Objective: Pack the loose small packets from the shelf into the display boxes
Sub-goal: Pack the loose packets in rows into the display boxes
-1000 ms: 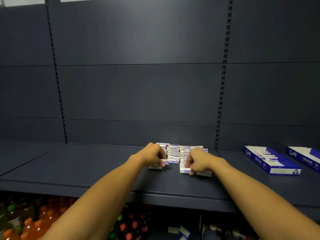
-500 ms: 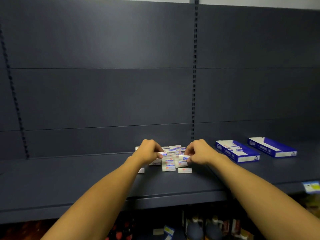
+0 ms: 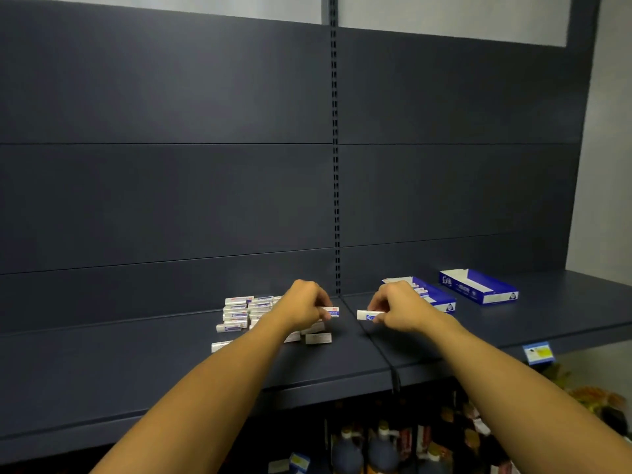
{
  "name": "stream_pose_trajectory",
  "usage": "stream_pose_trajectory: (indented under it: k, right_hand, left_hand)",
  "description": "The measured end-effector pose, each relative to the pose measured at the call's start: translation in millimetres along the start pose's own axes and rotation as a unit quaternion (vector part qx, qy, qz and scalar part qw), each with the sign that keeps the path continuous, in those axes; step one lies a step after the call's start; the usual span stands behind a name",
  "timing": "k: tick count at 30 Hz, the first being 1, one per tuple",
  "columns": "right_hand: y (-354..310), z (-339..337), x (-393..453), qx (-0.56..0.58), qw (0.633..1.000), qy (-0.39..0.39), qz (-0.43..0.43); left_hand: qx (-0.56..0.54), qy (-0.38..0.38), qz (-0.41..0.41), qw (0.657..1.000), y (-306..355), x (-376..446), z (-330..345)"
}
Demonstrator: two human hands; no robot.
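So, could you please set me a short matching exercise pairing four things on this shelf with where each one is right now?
Things:
1. left hand
2. right hand
3. far display box
4. pile of loose packets

Places:
A. farthest right on the shelf
B. farthest left, lying on the shelf
C. pinching a packet just right of the pile
D. pinching a packet beside the near display box

Pairs: 1-C, 2-D, 3-A, 4-B

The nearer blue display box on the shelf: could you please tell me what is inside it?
The nearer display box shows a few small packets at its left end. The right hand covers part of it, so a count cannot be made.
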State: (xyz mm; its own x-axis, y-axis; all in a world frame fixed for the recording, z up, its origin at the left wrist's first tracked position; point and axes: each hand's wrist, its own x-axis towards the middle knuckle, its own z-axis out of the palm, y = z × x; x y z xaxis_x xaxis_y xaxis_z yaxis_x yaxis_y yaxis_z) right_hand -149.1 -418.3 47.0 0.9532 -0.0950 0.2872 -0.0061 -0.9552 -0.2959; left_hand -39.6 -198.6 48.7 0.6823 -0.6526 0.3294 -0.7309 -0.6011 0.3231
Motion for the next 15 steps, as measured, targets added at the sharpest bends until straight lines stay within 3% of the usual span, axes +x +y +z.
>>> stream_pose_trajectory:
  k: [9, 15]
  right_hand:
    - [87, -37, -35, -0.012, 1.000, -0.015, 0.020]
    - [145, -53, -51, 0.001, 0.999, -0.033, 0.024]
  left_hand:
    - [0.002, -0.005, -0.008, 1.000, 86, 23, 42]
    - [0.061, 0.007, -0.041, 0.997, 130, 35, 65]
